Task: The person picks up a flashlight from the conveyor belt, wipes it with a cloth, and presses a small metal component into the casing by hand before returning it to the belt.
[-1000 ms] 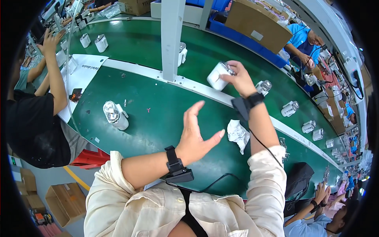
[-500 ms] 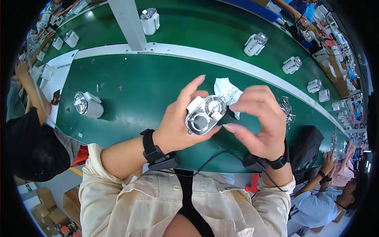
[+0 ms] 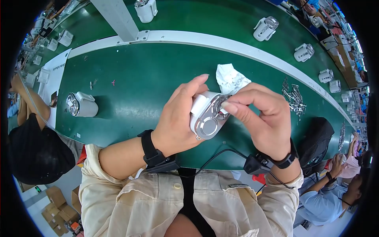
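Note:
My left hand is wrapped round a white oval device with a shiny silver end face and a side handle. That silver face is tilted up toward me and shows a round disc. At the face's far right part, thumb and forefinger of my right hand are pinched together; whatever is between them is hidden by the fingertips. Just beyond the device lies a crumpled white sheet. A similar white device stands on the green table at the left.
A heap of small metal parts lies at the right, near a black bag. A white rail and post separate the table from a green conveyor carrying several white devices. Co-workers sit at both sides.
My right hand has come in from beside the device, and its thumb and forefinger have closed at the silver face. The device has tilted in my left hand. The view has shifted slightly.

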Tool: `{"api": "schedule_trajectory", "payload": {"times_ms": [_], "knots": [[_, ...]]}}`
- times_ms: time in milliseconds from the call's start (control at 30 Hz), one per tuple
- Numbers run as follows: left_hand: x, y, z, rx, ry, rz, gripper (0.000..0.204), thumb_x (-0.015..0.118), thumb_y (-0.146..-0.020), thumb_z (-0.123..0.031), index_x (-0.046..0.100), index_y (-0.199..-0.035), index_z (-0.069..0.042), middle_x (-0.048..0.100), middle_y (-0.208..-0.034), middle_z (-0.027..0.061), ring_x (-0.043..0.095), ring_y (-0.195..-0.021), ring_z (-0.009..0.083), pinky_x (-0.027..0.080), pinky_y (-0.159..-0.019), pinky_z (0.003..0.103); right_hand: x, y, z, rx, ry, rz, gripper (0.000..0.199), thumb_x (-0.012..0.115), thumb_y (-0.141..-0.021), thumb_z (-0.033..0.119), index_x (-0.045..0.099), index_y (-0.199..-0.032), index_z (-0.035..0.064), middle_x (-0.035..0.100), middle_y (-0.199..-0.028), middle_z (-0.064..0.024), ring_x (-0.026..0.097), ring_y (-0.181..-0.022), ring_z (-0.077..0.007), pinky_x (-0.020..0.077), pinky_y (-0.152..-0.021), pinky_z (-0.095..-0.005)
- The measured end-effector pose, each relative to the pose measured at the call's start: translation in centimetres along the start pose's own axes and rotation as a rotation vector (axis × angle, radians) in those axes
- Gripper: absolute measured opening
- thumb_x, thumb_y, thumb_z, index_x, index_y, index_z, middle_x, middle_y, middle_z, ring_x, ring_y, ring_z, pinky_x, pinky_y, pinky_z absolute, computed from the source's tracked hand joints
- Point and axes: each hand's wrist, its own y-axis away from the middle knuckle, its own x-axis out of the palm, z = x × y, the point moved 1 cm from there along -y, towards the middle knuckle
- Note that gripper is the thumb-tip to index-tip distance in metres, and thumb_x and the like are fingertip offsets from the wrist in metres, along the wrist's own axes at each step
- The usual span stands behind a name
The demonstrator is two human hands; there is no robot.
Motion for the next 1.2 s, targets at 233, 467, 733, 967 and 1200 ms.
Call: {"api": "schedule_trajectory", "payload": {"times_ms": [233,467,733,967,1200], "knots": [[0.2,0.1,0.4,-0.014,-0.033,-0.028,0.092,0.086,-0.065,-0.012,0.033,-0.139,-0.004,0.061,-0.11,0.0145,0.065,-0.093,0.0235,0.052,-0.079,0.031,1.3,0.3,-0.7,-0.337,0.459,-0.165,0.013,0.073,-0.076,0.001,0.07,-0.088,0.0013,0.064,-0.074,-0.0082,0.058,-0.061,-0.0214,0.0426,-0.064,-0.0319],[0.1,0.0,0.3,-0.048,-0.113,-0.042,0.085,0.085,-0.067,-0.011,0.036,-0.137,-0.003,0.061,-0.11,0.0147,0.065,-0.093,0.0237,0.052,-0.079,0.032,2.4,0.6,-0.5,-0.369,0.578,-0.202,0.02,0.075,-0.071,0.003,0.07,-0.09,-0.0005,0.064,-0.073,-0.0085,0.058,-0.062,-0.0224,0.0409,-0.062,-0.0324],[0.0,-0.5,0.9,-0.048,-0.052,-0.155,0.082,0.085,-0.062,-0.013,0.042,-0.131,0.0,0.057,-0.108,0.017,0.06,-0.094,0.0307,0.051,-0.079,0.036,3.0,1.1,-0.4,-0.525,0.519,-0.233,0.027,0.078,-0.067,0.003,0.069,-0.093,-0.0006,0.063,-0.075,-0.0067,0.058,-0.062,-0.0201,0.0383,-0.06,-0.0319],[-0.1,-0.5,0.8,-0.049,0.028,-0.163,0.079,0.086,-0.062,-0.014,0.044,-0.127,-0.001,0.057,-0.11,0.0159,0.06,-0.094,0.0306,0.051,-0.079,0.036,1.2,0.8,-0.2,-0.563,0.58,-0.252,0.029,0.079,-0.067,0.004,0.068,-0.094,0.0023,0.063,-0.079,-0.0055,0.057,-0.062,-0.0186,0.0365,-0.06,-0.0321],[0.2,-0.7,0.5,0.002,0.017,-0.133,0.075,0.085,-0.063,-0.013,0.045,-0.125,-0.001,0.057,-0.111,0.0162,0.06,-0.093,0.0314,0.051,-0.078,0.036,0.6,0.2,-0.7,-0.457,0.471,-0.143,0.023,0.077,-0.072,0.004,0.068,-0.093,0.0032,0.064,-0.082,-0.0066,0.058,-0.067,-0.0196,0.0404,-0.061,-0.0315]]}}
